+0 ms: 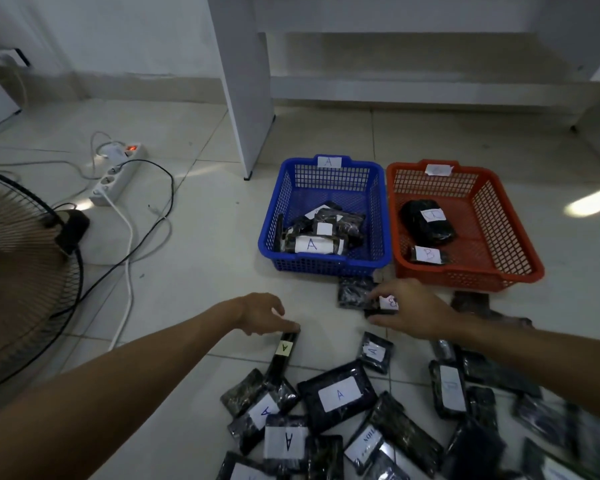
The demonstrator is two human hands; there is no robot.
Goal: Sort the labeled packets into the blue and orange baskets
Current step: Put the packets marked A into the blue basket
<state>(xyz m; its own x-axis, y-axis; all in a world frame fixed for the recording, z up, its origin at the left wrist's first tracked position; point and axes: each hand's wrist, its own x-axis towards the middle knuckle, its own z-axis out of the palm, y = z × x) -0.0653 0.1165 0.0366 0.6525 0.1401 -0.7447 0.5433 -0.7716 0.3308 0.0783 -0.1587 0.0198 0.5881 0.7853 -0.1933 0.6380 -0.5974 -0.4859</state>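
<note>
While both arms reach out over the tiled floor (194,271), the left hand (262,313) has its grip closed on the far end of a slim dark packet (281,355) with a yellow "A" label, the fingertips (291,328) pinching its tip; the rest of that packet trails back toward the person. Right hand (409,311): grip pinched on a small dark packet (383,304) whose white label reads "B", thumb below, fingers above. Just left of that grip lies another dark packet (355,292), label not visible. Beyond the right grip, close by, stand the blue basket (381,216), tagged "A" and holding several A packets, and the orange basket (499,230) to its right, holding two packets, one marked "B". Nearer the person than both grips: a loose pile of labeled packets (336,394), mostly "A". Far left of the left grip, a fan (25,278) and a power strip (116,178) with cables.
</note>
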